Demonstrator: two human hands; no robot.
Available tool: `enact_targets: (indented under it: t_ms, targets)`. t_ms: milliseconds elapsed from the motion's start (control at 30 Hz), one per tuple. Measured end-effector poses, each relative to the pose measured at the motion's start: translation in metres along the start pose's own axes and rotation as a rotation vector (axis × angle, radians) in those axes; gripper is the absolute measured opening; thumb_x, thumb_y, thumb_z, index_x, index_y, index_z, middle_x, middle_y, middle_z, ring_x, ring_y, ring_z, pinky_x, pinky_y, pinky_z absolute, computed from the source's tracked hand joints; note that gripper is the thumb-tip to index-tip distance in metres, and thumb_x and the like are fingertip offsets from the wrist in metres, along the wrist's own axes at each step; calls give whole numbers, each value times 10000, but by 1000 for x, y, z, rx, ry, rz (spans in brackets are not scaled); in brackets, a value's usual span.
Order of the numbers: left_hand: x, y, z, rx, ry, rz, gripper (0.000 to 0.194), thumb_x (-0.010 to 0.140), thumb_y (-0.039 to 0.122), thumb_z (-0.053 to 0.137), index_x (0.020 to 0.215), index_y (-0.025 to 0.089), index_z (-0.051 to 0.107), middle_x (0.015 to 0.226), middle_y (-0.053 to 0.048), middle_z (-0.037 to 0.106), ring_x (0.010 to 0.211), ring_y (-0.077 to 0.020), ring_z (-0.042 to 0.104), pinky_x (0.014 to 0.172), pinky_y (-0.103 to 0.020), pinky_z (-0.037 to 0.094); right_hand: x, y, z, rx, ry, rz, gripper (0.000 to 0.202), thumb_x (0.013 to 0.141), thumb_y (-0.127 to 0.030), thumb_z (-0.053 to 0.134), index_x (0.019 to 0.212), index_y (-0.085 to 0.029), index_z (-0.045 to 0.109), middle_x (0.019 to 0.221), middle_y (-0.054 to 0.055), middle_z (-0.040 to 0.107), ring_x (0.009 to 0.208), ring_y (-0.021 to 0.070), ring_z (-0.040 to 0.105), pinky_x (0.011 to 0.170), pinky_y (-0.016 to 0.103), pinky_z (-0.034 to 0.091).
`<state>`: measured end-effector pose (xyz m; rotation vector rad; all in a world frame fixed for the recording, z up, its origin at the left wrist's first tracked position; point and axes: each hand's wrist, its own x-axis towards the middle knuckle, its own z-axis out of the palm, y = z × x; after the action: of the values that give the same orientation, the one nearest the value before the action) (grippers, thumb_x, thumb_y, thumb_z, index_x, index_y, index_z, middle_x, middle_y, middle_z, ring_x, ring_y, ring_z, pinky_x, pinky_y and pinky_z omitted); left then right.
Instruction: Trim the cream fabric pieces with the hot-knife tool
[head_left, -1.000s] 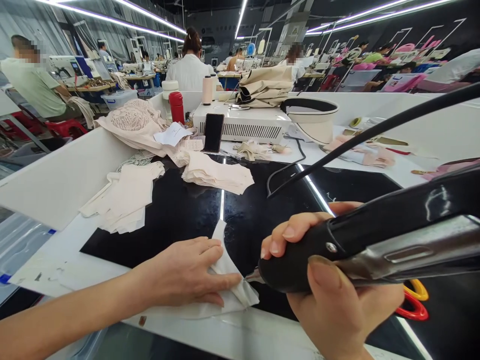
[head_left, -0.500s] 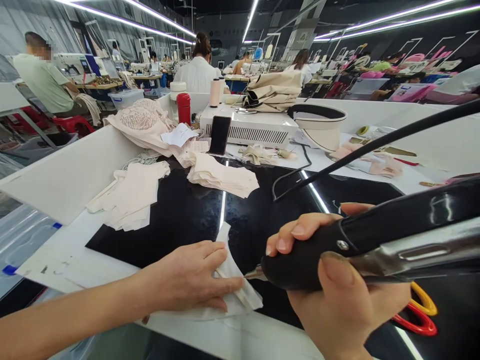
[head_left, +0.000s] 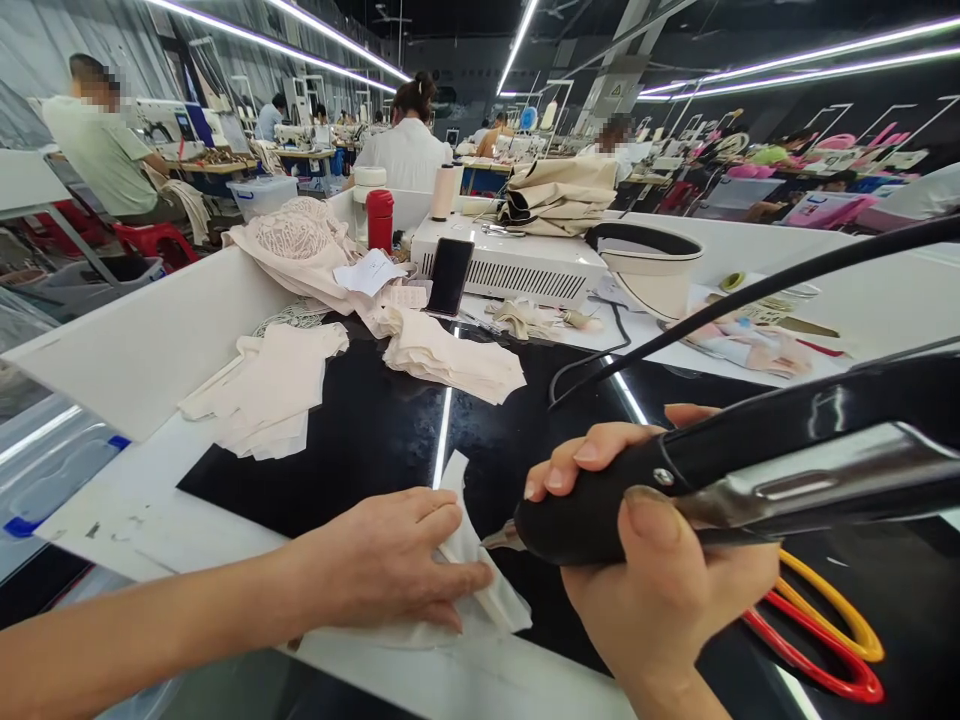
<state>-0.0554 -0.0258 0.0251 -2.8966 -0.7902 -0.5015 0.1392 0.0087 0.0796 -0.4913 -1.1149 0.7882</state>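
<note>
My left hand point(head_left: 405, 565) lies with fingers apart on a strip of white fabric point(head_left: 480, 560), pressing it against the black work surface point(head_left: 360, 450). The fabric's upper end curves up past my fingertips. My right hand point(head_left: 645, 580) is wrapped round the handle of a black tool point(head_left: 585, 520) with a metal lever and a thick black cable. The tool's narrow metal tip point(head_left: 504, 538) points left at the fabric's edge, close to my left fingers; whether it touches cannot be made out.
Two stacks of pale fabric pieces point(head_left: 277, 385) point(head_left: 454, 360) lie beyond my hands. Red and yellow scissors handles point(head_left: 832, 640) show at right. A phone point(head_left: 450, 277), a red bottle point(head_left: 379, 220) and a white machine point(head_left: 517, 262) stand behind. People sit farther off.
The view has shifted slightly. My right hand and the tool have moved a little left, and more of the scissors handles shows. My left hand stays on the fabric.
</note>
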Motion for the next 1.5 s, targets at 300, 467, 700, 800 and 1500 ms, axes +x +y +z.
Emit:
enact_targets:
  t_ms: [300,467,700,800,1500]
  targets:
    - [-2,4,2,-35,35,-27,434,1085,526,772,1424,258,735,1171,-109,666,1096,-262,685,963,-364,627,3,0,3,4,20,15,377,906,-314,935,1206,-293,708,830,-45,758,578,171,703,515,317,620]
    - [-2,4,2,-43,-4,-35,461,1091,547,756,1449,258,731,1208,-124,657,1082,-258,671,942,-365,624,6,4,4,14,24,2,422,886,-368,964,1213,-298,707,828,-50,748,570,169,695,518,320,630]
    - [-5,4,8,-74,7,-47,461,1091,535,764,1462,268,714,1215,-115,650,1058,-251,665,924,-363,622,2,9,4,-24,26,21,433,885,-397,963,1221,-309,705,838,-42,727,590,156,642,525,313,618]
    - [-6,3,10,-65,29,-42,512,1089,552,760,1502,260,678,1213,-116,660,1049,-254,672,931,-369,629,1,11,4,-25,1,23,408,920,-365,939,1240,-311,692,859,-43,735,603,153,658,556,316,642]
    - [12,-56,4,-385,-111,-127,435,992,-25,516,1322,157,733,1345,-148,757,1275,-257,732,1143,-379,611,1,18,8,69,-55,11,404,921,-381,963,1223,-307,706,879,-48,765,619,127,706,557,252,647]
